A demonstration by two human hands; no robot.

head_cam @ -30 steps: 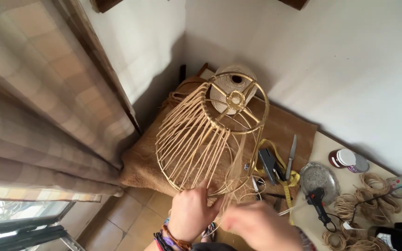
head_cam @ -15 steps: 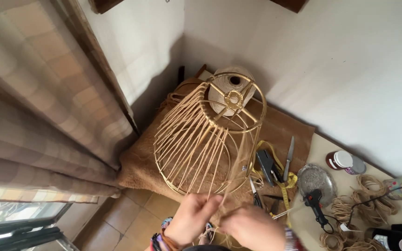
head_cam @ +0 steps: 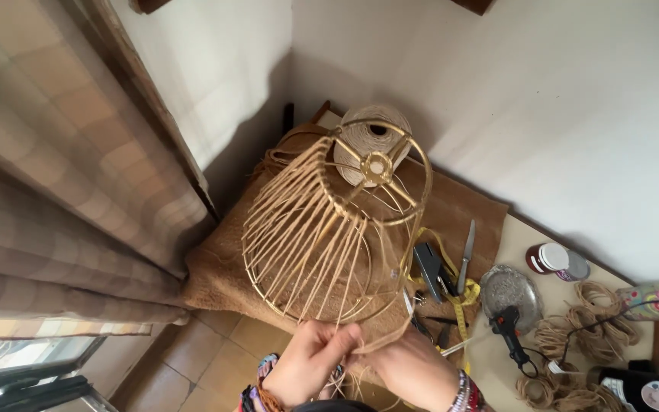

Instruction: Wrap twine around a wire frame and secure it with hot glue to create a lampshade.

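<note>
Left hand: the left hand (head_cam: 310, 366) is at the bottom edge of the view, fingers pinched closed on strands of jute twine (head_cam: 352, 343) at the lower rim of a lampshade frame (head_cam: 329, 229); woven bracelets circle its wrist.
Right hand: the right hand (head_cam: 409, 370) is just beside the left hand, fingers curled around the same twine and touching the frame's lower ring; it also wears bracelets.
Frame: a gold wire frame rises just above both hands, tilted, its left side wrapped with twine.
Beyond the frame: a twine spool (head_cam: 371, 137) stands behind the top ring, on burlap cloth (head_cam: 223, 267) covering the surface (head_cam: 512, 244).
Right of the hands: a yellow tape measure (head_cam: 463, 297), knife (head_cam: 467, 255), glue gun (head_cam: 509, 328), metal dish (head_cam: 509, 286), and loose twine coils (head_cam: 589, 328).
</note>
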